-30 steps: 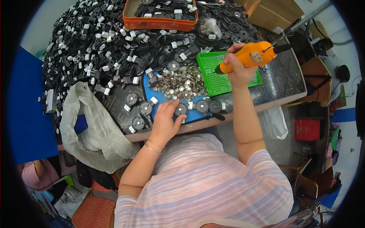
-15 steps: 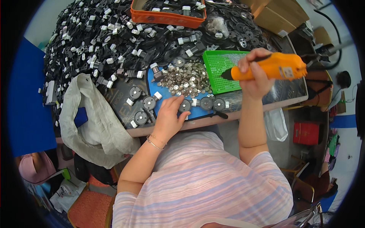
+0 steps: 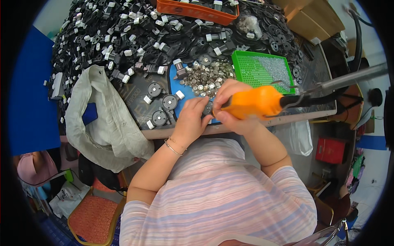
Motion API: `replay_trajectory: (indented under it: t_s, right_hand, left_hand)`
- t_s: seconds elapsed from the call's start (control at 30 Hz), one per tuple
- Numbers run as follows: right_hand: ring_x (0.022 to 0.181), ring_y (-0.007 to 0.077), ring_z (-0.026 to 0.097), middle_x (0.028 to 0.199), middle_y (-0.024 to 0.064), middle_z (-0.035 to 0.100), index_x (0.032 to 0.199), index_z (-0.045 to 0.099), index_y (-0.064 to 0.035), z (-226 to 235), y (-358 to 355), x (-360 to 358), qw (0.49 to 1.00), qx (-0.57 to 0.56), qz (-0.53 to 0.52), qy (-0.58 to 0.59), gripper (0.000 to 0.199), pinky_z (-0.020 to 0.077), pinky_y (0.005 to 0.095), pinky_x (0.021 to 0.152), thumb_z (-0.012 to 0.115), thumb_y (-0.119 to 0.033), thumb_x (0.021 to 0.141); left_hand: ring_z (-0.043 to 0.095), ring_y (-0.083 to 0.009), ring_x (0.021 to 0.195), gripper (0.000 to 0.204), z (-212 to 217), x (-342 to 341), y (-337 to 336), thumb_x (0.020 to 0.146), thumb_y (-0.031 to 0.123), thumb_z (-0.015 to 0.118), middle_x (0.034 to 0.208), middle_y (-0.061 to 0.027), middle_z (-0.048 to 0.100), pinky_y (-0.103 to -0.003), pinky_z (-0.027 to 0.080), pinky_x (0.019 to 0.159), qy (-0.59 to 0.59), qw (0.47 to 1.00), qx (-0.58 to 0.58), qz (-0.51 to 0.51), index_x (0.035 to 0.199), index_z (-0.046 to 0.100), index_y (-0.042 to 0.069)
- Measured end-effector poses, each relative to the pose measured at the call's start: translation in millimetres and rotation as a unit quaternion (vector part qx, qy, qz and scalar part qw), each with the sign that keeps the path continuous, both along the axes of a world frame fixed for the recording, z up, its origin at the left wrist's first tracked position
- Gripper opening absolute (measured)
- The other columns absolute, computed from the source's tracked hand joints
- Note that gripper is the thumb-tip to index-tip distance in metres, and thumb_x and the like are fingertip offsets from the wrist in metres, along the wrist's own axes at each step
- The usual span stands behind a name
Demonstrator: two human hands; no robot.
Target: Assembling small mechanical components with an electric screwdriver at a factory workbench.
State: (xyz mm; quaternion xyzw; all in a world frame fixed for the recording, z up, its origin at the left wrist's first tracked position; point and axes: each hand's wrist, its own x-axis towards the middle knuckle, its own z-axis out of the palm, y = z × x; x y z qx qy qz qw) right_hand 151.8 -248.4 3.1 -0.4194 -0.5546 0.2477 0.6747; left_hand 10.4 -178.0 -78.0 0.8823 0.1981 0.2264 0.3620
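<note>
An orange electric screwdriver (image 3: 258, 101), blurred by motion, is gripped in my right hand (image 3: 234, 108), its tip pointing left and down. The tip end is hidden by my fingers, over a round black disc-shaped part (image 3: 208, 108) on the blue mat (image 3: 175, 87). My left hand (image 3: 191, 119) steadies that part, fingers and thumb curled at its left side. Just beyond my hands lies a heap of small silvery metal caps (image 3: 207, 80). Left of my left hand are several similar disc parts (image 3: 170, 102) with white ends.
A green perforated tray (image 3: 250, 71) holds many small silvery pieces. Behind lies a large pile of black and white parts (image 3: 123, 39), with an orange bin (image 3: 197, 10) on it. A pale cloth sack (image 3: 86, 123) hangs at the left table edge. A cable trails rightward from the screwdriver.
My right hand has brought the screwdriver left and down from above the green tray to the part at my left hand. The view has shifted slightly.
</note>
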Motion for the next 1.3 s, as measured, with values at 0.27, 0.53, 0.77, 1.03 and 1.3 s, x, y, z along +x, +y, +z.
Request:
replay_trajectory:
  t_s: [0.27,0.53,0.77,1.03,1.3]
  right_hand:
    - [0.075,0.0171,0.056,0.079,0.0060,0.060,0.088,0.059,-0.0065,-3,5,4,0.997,0.022,0.035,-0.061,0.021,0.0459,0.0269,0.065,0.069,-0.004,0.069]
    - [0.067,0.0181,0.057,0.087,0.0109,0.061,0.094,0.062,-0.0026,-1,-2,26,0.980,0.022,0.154,0.124,0.026,0.0487,0.0269,0.061,0.076,-0.009,0.072]
    - [0.070,0.0170,0.059,0.081,0.0131,0.060,0.092,0.059,-0.0002,31,-17,60,0.977,0.111,0.076,0.165,0.027,0.0492,0.0247,0.061,0.075,-0.010,0.073]
    - [0.078,0.0153,0.060,0.089,0.0090,0.060,0.101,0.054,-0.0008,-11,-11,110,0.969,0.087,-0.201,0.111,0.033,0.0513,0.0275,0.069,0.067,0.006,0.072]
    - [0.075,0.0159,0.061,0.088,0.0098,0.061,0.102,0.054,-0.0011,-14,-5,117,0.967,0.094,-0.213,0.105,0.034,0.0521,0.0271,0.067,0.068,0.006,0.072]
  left_hand:
    - [0.051,-0.0344,0.107,0.054,-3,1,2,0.071,0.007,0.071,0.114,-0.0166,0.057,-0.039,0.044,0.091,0.013,1.000,0.004,-0.015,0.121,0.053,-0.001]
    - [0.052,-0.0338,0.104,0.052,6,3,1,0.073,0.014,0.074,0.113,-0.0156,0.057,-0.039,0.044,0.090,0.016,1.000,-0.008,-0.007,0.119,0.055,-0.001]
    - [0.053,-0.0338,0.103,0.052,1,3,-1,0.073,0.015,0.075,0.113,-0.0159,0.058,-0.039,0.045,0.089,-0.003,1.000,0.001,-0.001,0.118,0.056,-0.001]
    - [0.054,-0.0337,0.103,0.052,6,7,-5,0.073,0.016,0.076,0.112,-0.0162,0.059,-0.039,0.045,0.088,0.015,1.000,0.000,0.008,0.117,0.057,-0.002]
    - [0.054,-0.0323,0.102,0.052,6,12,-7,0.074,0.020,0.075,0.111,-0.0151,0.060,-0.039,0.044,0.089,0.023,0.997,0.071,0.019,0.118,0.057,-0.001]
